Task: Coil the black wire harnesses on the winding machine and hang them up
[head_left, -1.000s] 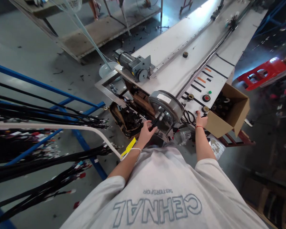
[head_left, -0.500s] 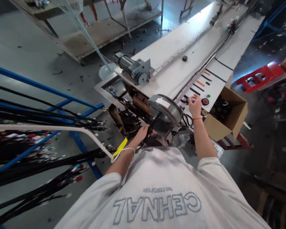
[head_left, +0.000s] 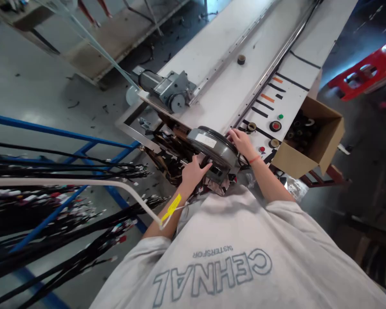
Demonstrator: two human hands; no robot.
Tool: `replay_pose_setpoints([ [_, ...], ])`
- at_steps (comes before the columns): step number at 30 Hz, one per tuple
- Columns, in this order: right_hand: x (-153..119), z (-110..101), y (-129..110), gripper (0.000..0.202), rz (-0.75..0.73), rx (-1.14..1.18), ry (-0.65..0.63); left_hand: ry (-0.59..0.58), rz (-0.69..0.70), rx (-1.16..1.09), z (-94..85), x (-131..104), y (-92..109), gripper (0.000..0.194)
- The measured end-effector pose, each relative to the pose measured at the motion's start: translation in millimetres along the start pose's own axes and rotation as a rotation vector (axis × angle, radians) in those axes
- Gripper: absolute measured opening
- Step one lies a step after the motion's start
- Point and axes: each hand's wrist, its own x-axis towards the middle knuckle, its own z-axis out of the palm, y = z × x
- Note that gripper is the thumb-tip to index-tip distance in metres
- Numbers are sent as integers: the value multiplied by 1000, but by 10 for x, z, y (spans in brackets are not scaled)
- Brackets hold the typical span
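A grey round drum (head_left: 223, 152) with a white label sits at the near end of the long white table (head_left: 212, 94). My left hand (head_left: 194, 174) is at the drum's near left side, thumb and fingers spread beside a dark part there, holding nothing that shows. At the drum's far right edge is my right hand (head_left: 241, 141), its fingertips together near the rim and a dark cable; what they hold, if anything, is too small to make out. A yellow tag (head_left: 171, 209) on a white cord hangs at my left forearm.
A motor (head_left: 164, 88) is mounted left of the drum. Tape rolls (head_left: 251, 127), buttons (head_left: 275, 126) and tape strips lie to the right, beside an open cardboard box (head_left: 330, 133). Blue racks (head_left: 61, 128) with black cable bundles stand left, a red plastic object (head_left: 366, 71) far right.
My left hand has moved up onto the drum's side and its fingers have spread, away from the black strands. My right hand has moved left from the tape rolls to the drum's rim.
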Motion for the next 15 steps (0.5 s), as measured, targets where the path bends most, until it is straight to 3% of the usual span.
replay_pose_setpoints([
  [2, -255, -37, 247, 29, 113, -186, 78, 24, -42, 131, -66, -51, 87, 65],
  [5, -626, -77, 581, 44, 236, -454, 90, 60, -81, 203, -339, -52, 84, 57],
  [9, -904, -67, 806, 43, 163, -470, 124, 70, -83, 177, -740, 40, -10, 48],
  [12, -952, -98, 862, 42, 153, -521, 185, -1, -75, 148, -809, 104, -47, 35],
  [15, -999, -256, 887, 35, 294, -511, 114, -44, -65, 105, -737, 145, -88, 32],
])
